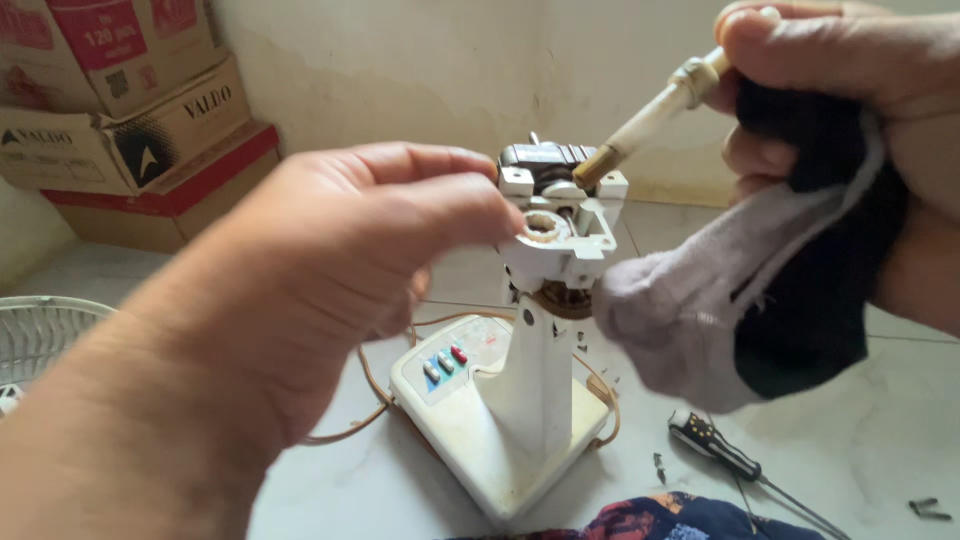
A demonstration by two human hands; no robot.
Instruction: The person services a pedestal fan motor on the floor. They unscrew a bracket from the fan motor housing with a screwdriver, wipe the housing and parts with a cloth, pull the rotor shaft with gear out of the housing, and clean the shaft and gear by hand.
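A stripped table fan stands on the floor: a white base point(470, 420) with coloured push buttons, a white neck, and an exposed motor head point(560, 200) on top. My left hand point(350, 260) pinches the front bearing ring of the motor head between thumb and fingers. My right hand point(850, 80) holds a small brush with a pale handle point(650, 115), its tip touching the top of the motor. A grey and black sock point(740, 300) hangs from the same hand, to the right of the motor.
A screwdriver point(735, 460) and loose screws point(928, 510) lie on the pale floor at right. A white wire fan grille point(40, 335) sits at the left edge. Cardboard boxes point(130, 110) are stacked in the back left corner. A tan cord loops around the base.
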